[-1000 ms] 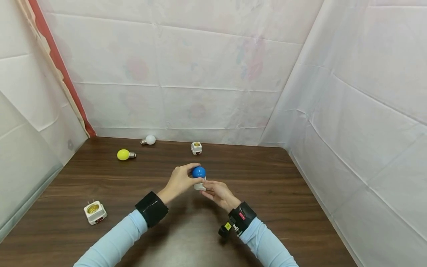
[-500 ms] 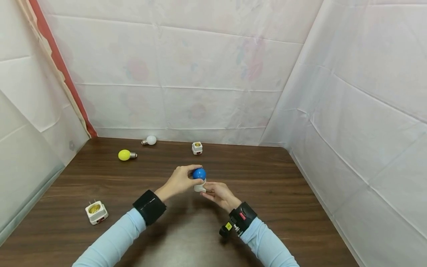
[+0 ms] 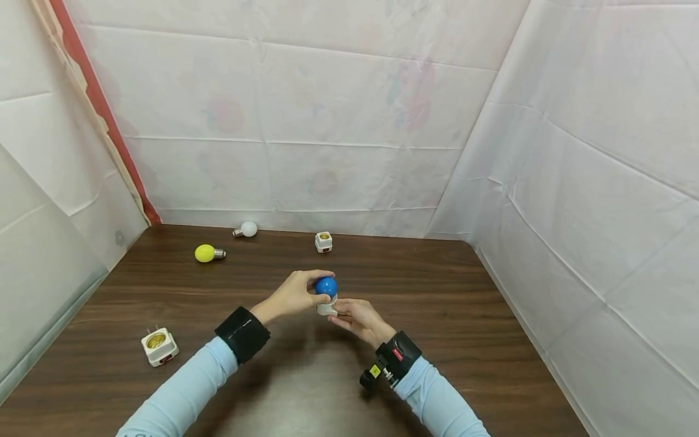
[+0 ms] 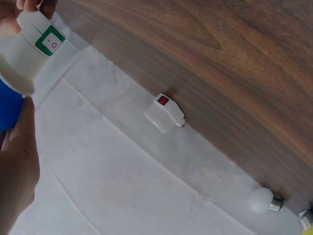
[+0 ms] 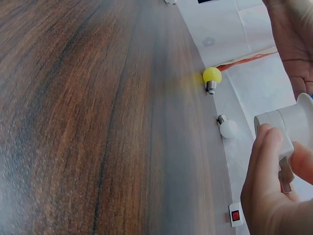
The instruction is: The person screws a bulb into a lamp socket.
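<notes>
Over the middle of the table, my left hand [image 3: 295, 294] grips a round blue bulb [image 3: 326, 286] between thumb and fingers. Directly beneath the bulb is a white lamp socket [image 3: 326, 309], held at its lower part by my right hand [image 3: 361, 319]. In the left wrist view the socket's rocker switch [image 4: 51, 43] shows a green surround, and the blue bulb [image 4: 9, 104] sits at the socket's wide rim. The right wrist view shows my right fingers [image 5: 268, 152] and thumb pinching the socket base [image 5: 274, 125], with metal prongs beside them. The bulb's screw end is hidden.
A yellow bulb [image 3: 205, 253] and a white bulb [image 3: 248, 229] lie at the back left. One white socket [image 3: 323, 242] stands near the back edge, another [image 3: 159, 346] at the front left, prongs pointing away. White sheets [image 3: 349, 121] hang behind and at both sides.
The blue bulb and the socket have dropped slightly in the head view. My left wrist has shifted a little left, its fingers still on the bulb. My right hand has barely moved.
</notes>
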The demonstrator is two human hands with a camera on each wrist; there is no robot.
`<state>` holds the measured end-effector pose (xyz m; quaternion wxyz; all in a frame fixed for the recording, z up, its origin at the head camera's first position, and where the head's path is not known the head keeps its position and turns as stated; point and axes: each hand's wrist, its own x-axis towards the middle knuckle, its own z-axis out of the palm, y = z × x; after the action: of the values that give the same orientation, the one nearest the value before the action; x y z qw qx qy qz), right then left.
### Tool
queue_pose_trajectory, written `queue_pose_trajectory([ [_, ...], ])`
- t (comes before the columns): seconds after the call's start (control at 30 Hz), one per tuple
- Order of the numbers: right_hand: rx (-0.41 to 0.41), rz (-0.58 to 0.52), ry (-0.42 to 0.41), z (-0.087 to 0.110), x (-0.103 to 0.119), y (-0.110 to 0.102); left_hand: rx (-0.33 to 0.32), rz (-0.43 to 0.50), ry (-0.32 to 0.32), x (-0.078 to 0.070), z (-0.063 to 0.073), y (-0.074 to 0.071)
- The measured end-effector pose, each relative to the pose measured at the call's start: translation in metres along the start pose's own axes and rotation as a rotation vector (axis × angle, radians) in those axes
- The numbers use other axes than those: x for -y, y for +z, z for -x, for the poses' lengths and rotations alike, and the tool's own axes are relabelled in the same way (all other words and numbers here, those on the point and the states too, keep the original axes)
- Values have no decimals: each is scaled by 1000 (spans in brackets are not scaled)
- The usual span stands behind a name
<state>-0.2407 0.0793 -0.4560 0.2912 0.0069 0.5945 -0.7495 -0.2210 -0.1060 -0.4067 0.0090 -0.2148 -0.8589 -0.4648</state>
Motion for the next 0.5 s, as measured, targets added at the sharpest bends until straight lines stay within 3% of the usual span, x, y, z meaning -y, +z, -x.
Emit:
queue_pose_trajectory([
  [0.27, -4, -5, 0, 3, 1, -1, -102, -131, 18, -2, 3, 11],
  [0.5, -17, -33, -17, 2, 2, -1, -234, -131, -28, -6, 5, 16],
])
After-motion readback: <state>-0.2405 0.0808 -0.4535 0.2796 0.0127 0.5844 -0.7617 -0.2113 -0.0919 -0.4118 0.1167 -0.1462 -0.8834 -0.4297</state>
